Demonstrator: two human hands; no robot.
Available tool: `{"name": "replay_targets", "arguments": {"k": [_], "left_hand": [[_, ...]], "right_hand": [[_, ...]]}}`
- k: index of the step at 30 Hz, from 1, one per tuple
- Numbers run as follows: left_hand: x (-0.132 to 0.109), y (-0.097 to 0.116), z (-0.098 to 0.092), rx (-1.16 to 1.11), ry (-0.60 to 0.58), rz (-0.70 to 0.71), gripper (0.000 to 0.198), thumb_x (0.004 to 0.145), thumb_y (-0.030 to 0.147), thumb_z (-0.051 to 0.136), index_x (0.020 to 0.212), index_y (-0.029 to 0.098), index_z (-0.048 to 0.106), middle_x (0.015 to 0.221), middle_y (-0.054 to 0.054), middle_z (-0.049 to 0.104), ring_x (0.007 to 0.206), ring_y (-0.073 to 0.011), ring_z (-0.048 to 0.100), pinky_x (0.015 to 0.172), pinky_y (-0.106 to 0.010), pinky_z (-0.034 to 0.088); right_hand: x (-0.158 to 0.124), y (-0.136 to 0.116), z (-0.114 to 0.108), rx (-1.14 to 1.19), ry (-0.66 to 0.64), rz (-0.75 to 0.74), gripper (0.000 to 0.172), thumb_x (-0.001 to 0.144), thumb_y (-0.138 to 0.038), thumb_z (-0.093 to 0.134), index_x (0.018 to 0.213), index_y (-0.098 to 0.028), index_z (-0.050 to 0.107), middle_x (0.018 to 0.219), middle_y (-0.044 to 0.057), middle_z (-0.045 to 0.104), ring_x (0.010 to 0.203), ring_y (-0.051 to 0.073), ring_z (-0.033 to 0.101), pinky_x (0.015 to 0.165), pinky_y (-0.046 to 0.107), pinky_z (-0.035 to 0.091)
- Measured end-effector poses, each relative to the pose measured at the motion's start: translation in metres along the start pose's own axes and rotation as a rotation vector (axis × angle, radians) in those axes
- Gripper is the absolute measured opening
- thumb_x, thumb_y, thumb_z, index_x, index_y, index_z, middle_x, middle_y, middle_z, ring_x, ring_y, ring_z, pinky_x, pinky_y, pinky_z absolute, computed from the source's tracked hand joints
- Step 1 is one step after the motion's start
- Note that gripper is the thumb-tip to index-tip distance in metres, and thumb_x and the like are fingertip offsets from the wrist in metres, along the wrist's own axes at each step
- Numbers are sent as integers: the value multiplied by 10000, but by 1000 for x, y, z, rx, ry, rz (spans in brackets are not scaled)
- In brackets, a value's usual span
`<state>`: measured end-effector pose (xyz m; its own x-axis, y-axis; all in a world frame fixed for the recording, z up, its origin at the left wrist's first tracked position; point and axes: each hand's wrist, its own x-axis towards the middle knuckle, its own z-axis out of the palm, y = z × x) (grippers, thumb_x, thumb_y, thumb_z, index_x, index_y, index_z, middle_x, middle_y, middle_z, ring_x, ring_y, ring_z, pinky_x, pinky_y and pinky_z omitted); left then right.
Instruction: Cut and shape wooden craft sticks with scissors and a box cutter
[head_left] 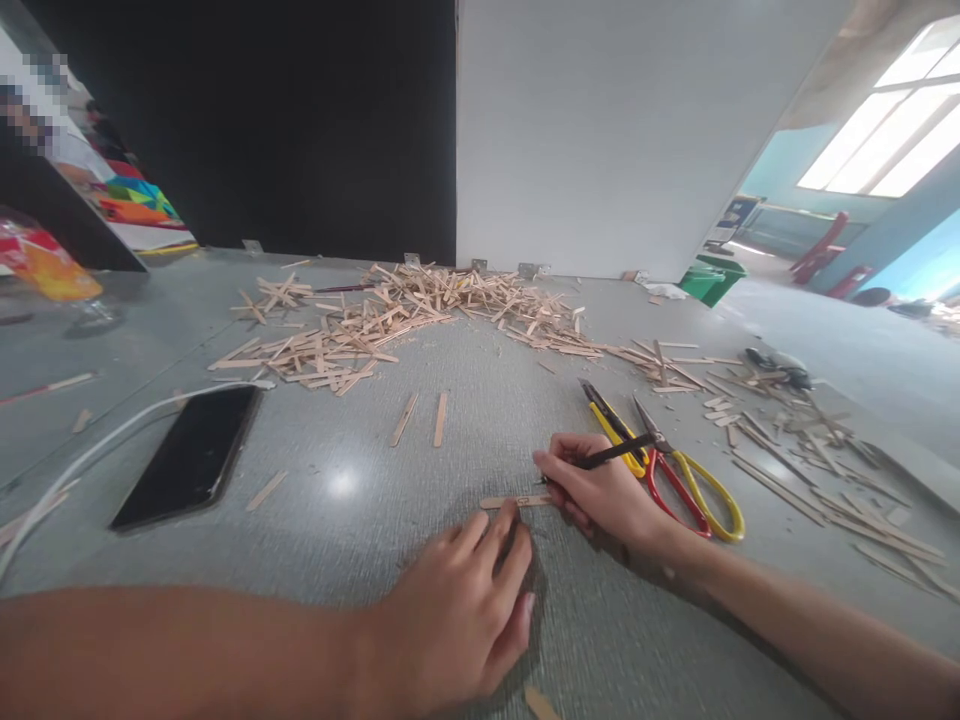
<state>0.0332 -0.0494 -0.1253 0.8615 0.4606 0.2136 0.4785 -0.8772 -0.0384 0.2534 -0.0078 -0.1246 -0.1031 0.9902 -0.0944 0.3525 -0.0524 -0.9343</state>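
A wooden craft stick with small dark marks lies flat on the grey table in front of me. My left hand holds it down, its curled fingertips pressing on the near edge. My right hand is closed around a black pen, the tip near the stick's right end, which the fingers partly cover. Just beyond my right hand lie scissors with one red and one yellow handle, beside a yellow-and-black cutter knife. Two loose craft sticks rest farther out.
A large heap of craft sticks lies against the black and white panels. More sticks and scraps spread at the right. A phone with a white cable is at left, near a bottle. A green bin stands beyond.
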Motion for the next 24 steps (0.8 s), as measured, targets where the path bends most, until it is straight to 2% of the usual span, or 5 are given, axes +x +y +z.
{"name": "replay_targets", "arguments": {"k": [6, 11, 16, 19, 24], "left_hand": [[-2, -1, 1, 7, 59, 30, 459, 1039, 295, 414, 1342, 26, 628, 1323, -223, 683, 1196, -389, 628, 1026, -520, 510], [1, -3, -1, -73, 28, 4, 530, 1039, 318, 437, 1462, 14, 538, 1372, -239, 638, 1271, -400, 576, 1118, -566, 445], [4, -4, -4, -203, -53, -58, 539, 1021, 303, 450, 1490, 51, 531, 1407, -235, 591, 1343, -412, 530, 1179, -622, 404], [4, -5, -6, -237, -84, -77, 551, 1004, 282, 468, 1515, 80, 505, 1425, -230, 572, 1377, -417, 506, 1198, -663, 365], [0, -7, -5, -233, -66, -94, 568, 964, 267, 534, 1508, 107, 503, 1466, -250, 545, 1405, -451, 484, 1164, -702, 382]], "right_hand": [[5, -2, -17, -288, 237, -182, 188, 936, -351, 632, 1017, -201, 710, 780, 37, 729, 598, 172, 620, 561, 286, 468], [2, -1, -16, -568, 230, -295, 547, 966, -188, 468, 1513, -181, 486, 1132, 109, 769, 644, 170, 659, 674, 324, 524], [11, -2, -51, -908, 192, -381, 416, 968, -101, 430, 1291, -214, 666, 1165, 131, 742, 992, 273, 711, 824, 369, 529], [23, 4, -87, -1147, 225, -353, 534, 873, -1, 433, 1345, -148, 633, 993, 180, 710, 844, 336, 700, 656, 387, 491], [36, 18, -112, -1352, 21, -463, 720, 845, 91, 438, 1458, -272, 538, 1007, 98, 692, 825, 267, 704, 702, 337, 488]]}}
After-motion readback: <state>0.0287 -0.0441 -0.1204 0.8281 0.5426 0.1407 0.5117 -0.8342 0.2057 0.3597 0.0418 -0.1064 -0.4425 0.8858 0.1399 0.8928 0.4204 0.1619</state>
